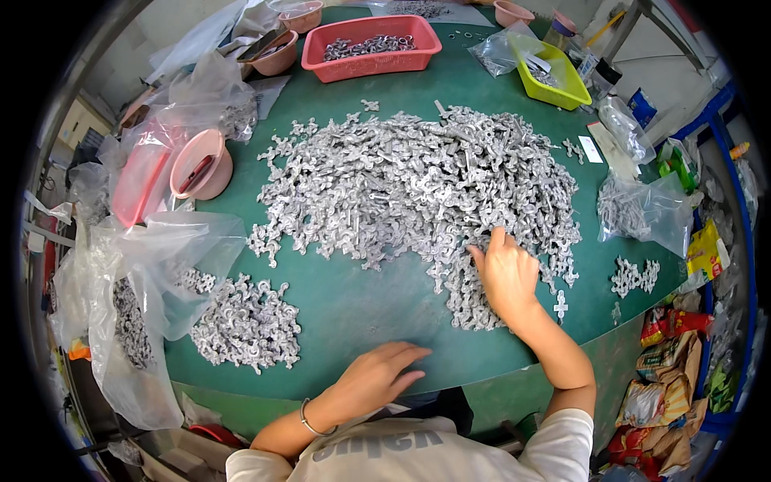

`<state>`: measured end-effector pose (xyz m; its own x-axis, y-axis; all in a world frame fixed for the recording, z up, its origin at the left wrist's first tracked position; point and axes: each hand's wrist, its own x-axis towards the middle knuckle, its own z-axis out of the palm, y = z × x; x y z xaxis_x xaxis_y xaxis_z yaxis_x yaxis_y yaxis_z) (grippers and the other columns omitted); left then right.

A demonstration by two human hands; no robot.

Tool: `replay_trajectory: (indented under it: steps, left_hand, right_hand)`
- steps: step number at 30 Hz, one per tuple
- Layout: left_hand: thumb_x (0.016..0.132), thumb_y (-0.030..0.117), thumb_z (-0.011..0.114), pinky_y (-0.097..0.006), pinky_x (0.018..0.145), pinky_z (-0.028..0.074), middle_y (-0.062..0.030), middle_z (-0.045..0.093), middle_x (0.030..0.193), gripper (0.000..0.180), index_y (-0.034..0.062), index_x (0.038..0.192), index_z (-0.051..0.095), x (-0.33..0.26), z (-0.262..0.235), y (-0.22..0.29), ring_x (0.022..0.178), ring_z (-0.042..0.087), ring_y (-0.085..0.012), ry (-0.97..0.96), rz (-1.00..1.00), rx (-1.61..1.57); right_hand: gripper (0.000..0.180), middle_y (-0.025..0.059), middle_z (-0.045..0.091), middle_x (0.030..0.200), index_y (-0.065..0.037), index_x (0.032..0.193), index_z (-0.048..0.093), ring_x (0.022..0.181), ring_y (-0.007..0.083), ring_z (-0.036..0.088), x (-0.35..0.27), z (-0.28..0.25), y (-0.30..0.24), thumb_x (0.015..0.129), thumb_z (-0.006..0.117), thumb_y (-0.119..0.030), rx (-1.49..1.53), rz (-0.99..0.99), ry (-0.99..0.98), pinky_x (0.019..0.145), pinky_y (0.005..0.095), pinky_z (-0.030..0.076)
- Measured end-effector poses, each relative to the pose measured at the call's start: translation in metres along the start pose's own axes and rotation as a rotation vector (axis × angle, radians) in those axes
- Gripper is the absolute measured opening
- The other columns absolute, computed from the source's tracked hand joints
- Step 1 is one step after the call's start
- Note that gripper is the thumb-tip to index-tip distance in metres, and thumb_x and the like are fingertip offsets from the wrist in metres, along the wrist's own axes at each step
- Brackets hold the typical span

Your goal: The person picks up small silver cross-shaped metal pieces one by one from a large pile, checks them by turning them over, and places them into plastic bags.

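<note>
A broad heap of small grey metal cross-shaped pieces (pixel 377 177) spreads over the green table (pixel 361 309). My right hand (pixel 509 277) lies over the near right part of the heap, thumb and index finger apart and touching the pieces. Its other fingers curl under, and no held piece shows. Close to the table's front edge rests my left hand (pixel 377 373), fingers stretched out, with nothing in it. A smaller pile of like pieces (pixel 249 325) lies to its left. One single cross-shaped piece (pixel 560 306) sits right of my right hand.
A red basket (pixel 372 67) of metal rings stands at the back, a yellow-green basket (pixel 580 98) at the back right. On the left are a pink bowl (pixel 225 170) and clear plastic bags (pixel 120 377). Another bag of parts (pixel 660 213) lies right, near a small group of pieces (pixel 634 277).
</note>
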<state>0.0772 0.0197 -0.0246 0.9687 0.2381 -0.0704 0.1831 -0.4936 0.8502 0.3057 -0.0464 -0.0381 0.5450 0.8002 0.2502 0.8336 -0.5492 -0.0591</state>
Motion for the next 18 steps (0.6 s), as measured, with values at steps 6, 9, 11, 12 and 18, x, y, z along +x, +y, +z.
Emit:
replay_trajectory:
  steps: [6, 9, 11, 12, 18]
  left_hand:
    - [0.079, 0.01, 0.06, -0.034, 0.079, 0.046, -0.0129, 0.059, 0.101, 0.028, 0.0035, 0.106, 0.056, -0.02, -0.003, -0.005, 0.09, 0.057, -0.0295, -0.032, -0.012, -0.085]
    - [0.079, 0.005, 0.059, -0.032, 0.079, 0.046, -0.0117, 0.059, 0.1, 0.031, 0.0023, 0.109, 0.055, -0.031, -0.003, -0.011, 0.09, 0.058, -0.0236, -0.008, -0.014, -0.219]
    - [0.079, 0.001, 0.058, -0.03, 0.08, 0.046, -0.011, 0.059, 0.099, 0.033, 0.0008, 0.112, 0.053, -0.034, -0.008, -0.013, 0.089, 0.058, -0.0191, 0.036, -0.038, -0.385]
    - [0.08, -0.001, 0.057, -0.029, 0.08, 0.046, -0.0109, 0.058, 0.099, 0.034, -0.0003, 0.114, 0.051, -0.035, -0.01, -0.012, 0.09, 0.057, -0.0181, 0.105, -0.048, -0.508]
    - [0.082, -0.006, 0.053, -0.027, 0.079, 0.046, -0.009, 0.055, 0.099, 0.034, -0.0026, 0.115, 0.051, -0.037, -0.019, 0.0, 0.09, 0.055, -0.0146, 0.379, -0.027, -0.998]
  right_hand:
    - [0.018, 0.0169, 0.058, 0.063, 0.0, 0.068, 0.049, 0.05, 0.03, 0.057, -0.004, -0.006, 0.01, 0.079, 0.057, -0.011, 0.148, 0.008, 0.145, 0.046, 0.0391, 0.045]
    - [0.008, 0.008, 0.055, 0.057, 0.0, 0.077, 0.058, 0.045, 0.0139, 0.047, -0.017, -0.013, 0.009, 0.079, 0.06, -0.008, 0.781, 0.074, 0.183, 0.044, 0.0251, 0.037]
    - [0.01, 0.0026, 0.052, 0.057, 0.0, 0.08, 0.059, 0.046, 0.0077, 0.044, -0.035, -0.027, -0.014, 0.081, 0.059, -0.009, 1.238, 0.35, -0.095, 0.043, 0.021, 0.034]
    - [0.01, -0.0002, 0.051, 0.057, 0.0, 0.081, 0.06, 0.047, 0.0046, 0.042, -0.045, -0.036, -0.027, 0.082, 0.059, -0.01, 1.458, 0.496, -0.246, 0.043, 0.0189, 0.032]
    - [0.013, -0.0016, 0.053, 0.062, 0.0, 0.086, 0.061, 0.048, 0.002, 0.041, -0.082, -0.043, -0.073, 0.085, 0.057, -0.012, 1.651, 0.335, -0.585, 0.042, 0.0167, 0.03]
